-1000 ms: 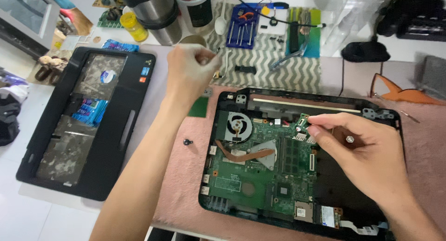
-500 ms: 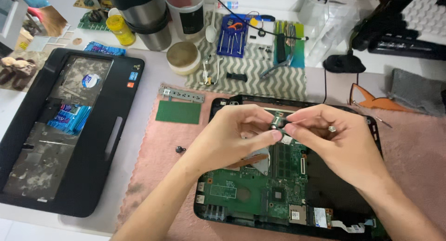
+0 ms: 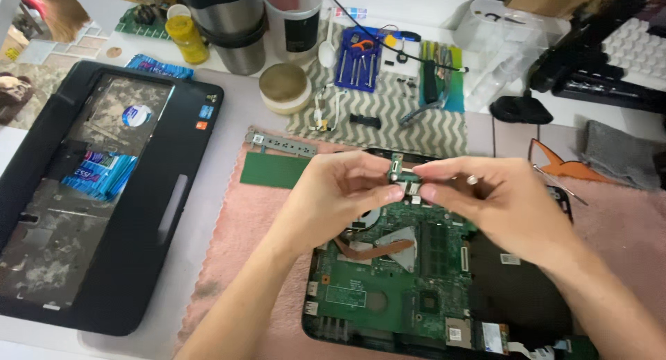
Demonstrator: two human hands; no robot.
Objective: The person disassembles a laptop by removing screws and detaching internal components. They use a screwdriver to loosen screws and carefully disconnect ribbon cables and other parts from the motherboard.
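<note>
Both hands pinch one small green circuit board (image 3: 401, 174). The left hand (image 3: 340, 193) grip closes on it from 9 o'clock, the right hand (image 3: 499, 200) from 3 o'clock. The open laptop base (image 3: 388, 297) lies beneath.

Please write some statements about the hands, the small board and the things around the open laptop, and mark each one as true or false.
1. Both hands hold one small green circuit board above the open laptop base. True: the left hand and the right hand pinch it between their fingertips.
2. The motherboard is red. False: it is green.
3. The laptop base lies on a pink cloth. True.
4. The black palmrest cover lies to the right of the laptop base. False: it lies to the left.
5. The blue screwdriver set lies on the zigzag-patterned cloth. True.
</note>
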